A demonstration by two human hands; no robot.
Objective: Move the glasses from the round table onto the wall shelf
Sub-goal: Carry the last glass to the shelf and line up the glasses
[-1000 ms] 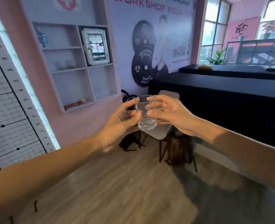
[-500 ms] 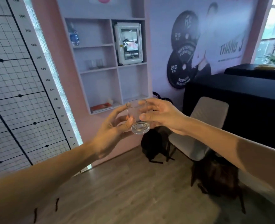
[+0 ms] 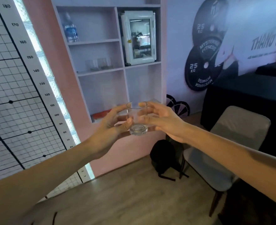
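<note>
A clear drinking glass (image 3: 138, 120) is held upright in the air in front of the wall shelf (image 3: 99, 73). My left hand (image 3: 111, 125) grips it from the left with thumb and fingers curled round its lower part. My right hand (image 3: 163, 120) grips it from the right, fingers wrapped round its upper side. Two more clear glasses (image 3: 97, 64) stand on the shelf's middle left compartment. The round table is out of view.
On the shelf a water bottle (image 3: 71, 30) stands top left, a small white cabinet (image 3: 139, 37) top right, a red item (image 3: 101, 113) at the bottom. A grey chair (image 3: 223, 153) and black backpack (image 3: 164, 157) sit lower right; a black-covered table (image 3: 247, 98) stands behind.
The view has closed in on the wall shelf, which now looms larger and more central. Both hands still carry the glass together at the same height.
</note>
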